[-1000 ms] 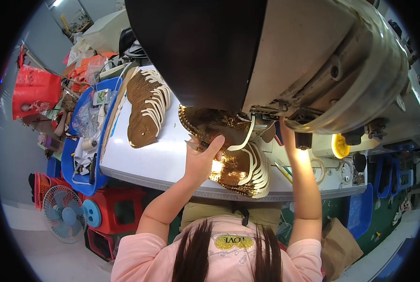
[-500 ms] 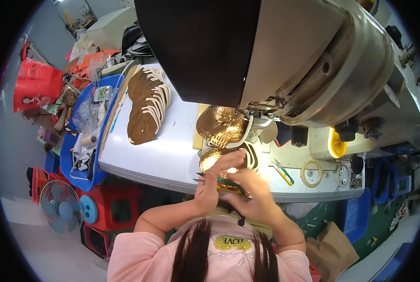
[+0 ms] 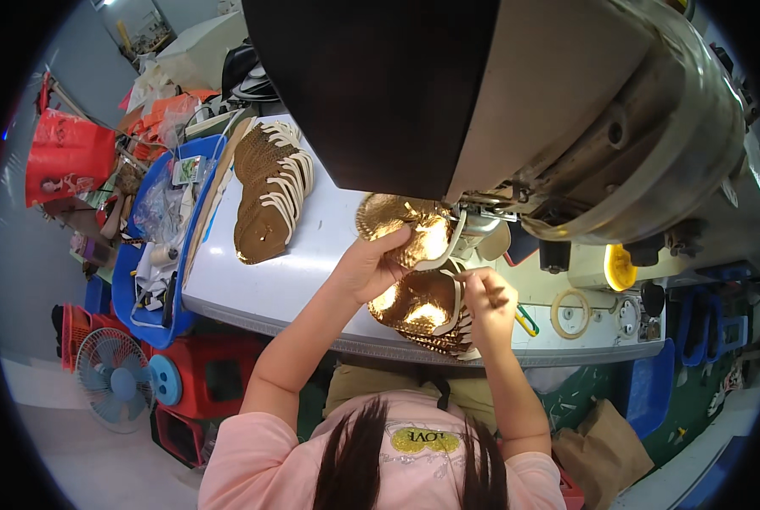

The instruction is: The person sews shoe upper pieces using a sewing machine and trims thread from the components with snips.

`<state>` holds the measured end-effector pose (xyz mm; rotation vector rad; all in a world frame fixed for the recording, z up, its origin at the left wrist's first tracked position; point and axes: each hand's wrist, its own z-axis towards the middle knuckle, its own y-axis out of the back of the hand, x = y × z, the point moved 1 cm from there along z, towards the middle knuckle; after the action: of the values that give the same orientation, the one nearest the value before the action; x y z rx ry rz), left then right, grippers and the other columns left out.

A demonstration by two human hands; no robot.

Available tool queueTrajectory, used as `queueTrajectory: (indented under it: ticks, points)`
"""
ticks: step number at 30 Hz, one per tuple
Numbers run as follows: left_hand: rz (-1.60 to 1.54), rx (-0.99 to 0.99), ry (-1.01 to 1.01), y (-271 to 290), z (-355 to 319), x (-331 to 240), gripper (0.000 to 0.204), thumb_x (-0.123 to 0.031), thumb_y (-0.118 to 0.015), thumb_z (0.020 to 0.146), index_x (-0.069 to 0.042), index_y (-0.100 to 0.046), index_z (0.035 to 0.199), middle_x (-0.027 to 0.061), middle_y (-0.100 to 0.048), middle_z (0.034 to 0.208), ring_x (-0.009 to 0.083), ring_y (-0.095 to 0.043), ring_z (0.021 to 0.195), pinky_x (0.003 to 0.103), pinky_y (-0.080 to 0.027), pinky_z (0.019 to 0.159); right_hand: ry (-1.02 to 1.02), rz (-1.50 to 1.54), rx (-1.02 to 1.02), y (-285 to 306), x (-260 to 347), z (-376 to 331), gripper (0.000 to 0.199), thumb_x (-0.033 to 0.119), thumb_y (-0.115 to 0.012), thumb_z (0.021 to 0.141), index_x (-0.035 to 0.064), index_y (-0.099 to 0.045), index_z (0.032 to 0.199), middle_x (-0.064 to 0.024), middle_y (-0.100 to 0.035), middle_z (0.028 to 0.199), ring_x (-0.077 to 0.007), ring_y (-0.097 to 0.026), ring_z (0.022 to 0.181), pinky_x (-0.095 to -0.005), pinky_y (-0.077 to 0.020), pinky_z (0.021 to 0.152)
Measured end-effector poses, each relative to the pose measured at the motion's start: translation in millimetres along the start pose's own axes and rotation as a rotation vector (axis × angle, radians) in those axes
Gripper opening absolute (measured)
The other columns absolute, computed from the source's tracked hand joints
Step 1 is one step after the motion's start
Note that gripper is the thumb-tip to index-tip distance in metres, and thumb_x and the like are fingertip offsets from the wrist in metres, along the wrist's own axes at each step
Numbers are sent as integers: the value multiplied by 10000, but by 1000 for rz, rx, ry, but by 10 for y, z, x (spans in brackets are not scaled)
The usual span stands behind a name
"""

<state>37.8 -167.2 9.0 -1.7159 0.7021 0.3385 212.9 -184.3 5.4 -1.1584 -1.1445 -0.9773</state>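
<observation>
My left hand [image 3: 371, 268] is closed on a shiny gold shoe upper [image 3: 428, 242] with a pale edging strip, its thumb on top and the other fingers underneath. This piece lies beside the sewing machine's needle area. Nearer to me, at the table's front edge, is a stack of gold shoe uppers [image 3: 414, 304] with pale edging. Over the right side of that stack, my right hand [image 3: 490, 308] has its fingers closed, fingertips by the pale edging. What they hold, if anything, cannot be made out. Green-and-yellow-handled snips [image 3: 527, 320] lie just right of this hand, partly hidden.
The sewing machine [image 3: 558, 110] overhangs the table's right half. At left lies a fanned row of brown uppers [image 3: 265, 187] with pale strips. Blue bins [image 3: 152, 327] stand beyond the left edge. A cream ring [image 3: 571, 313] and a yellow dish [image 3: 620, 267] are at right.
My hands, close together over the near gold uppers before, are now apart. The left went up onto the farther gold upper; the right stays near the stack. Dark blades no longer show between them.
</observation>
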Motion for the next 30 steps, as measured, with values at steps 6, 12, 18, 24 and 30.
queueTrajectory:
  ticks: [6,12,18,24,30]
  points:
    - [393,57,-198,-139,-180,-120,294,-27,-575,770,9,-492,1050,82,-564,979,154,-528,934,288,-437,813,-107,12,78,-147,96,189,198,115,-502,833,-19,-549,695,23,-411,473,-42,-367,406,-179,-263,391]
    - [454,53,-199,-119,-187,-129,333,-27,-599,750,8,-496,1065,80,-564,997,143,-520,930,279,-415,840,-171,-5,-30,-199,147,212,168,58,-579,776,15,-519,625,-7,-463,471,-54,-403,391,-182,-322,393]
    - [610,80,-315,-147,-148,-169,324,-24,-609,737,-1,-507,1044,70,-570,979,144,-528,908,280,-422,810,-165,-19,-52,-199,92,247,167,78,-580,782,16,-531,635,-4,-468,476,-63,-433,406,-174,-316,395]
    - [527,35,-327,-212,-78,-152,282,-34,-621,729,-23,-526,994,45,-585,908,112,-540,813,246,-437,645,5,-140,-1,-105,-78,294,140,113,-575,797,8,-558,707,-53,-551,549,-49,-416,406,-166,-316,399]
    - [408,58,-360,-221,-53,-142,255,-35,-623,729,-29,-534,968,38,-586,881,102,-542,757,227,-435,583,75,-172,14,-104,-118,312,132,114,-559,808,6,-565,733,-75,-585,590,-40,-403,402,-163,-314,397]
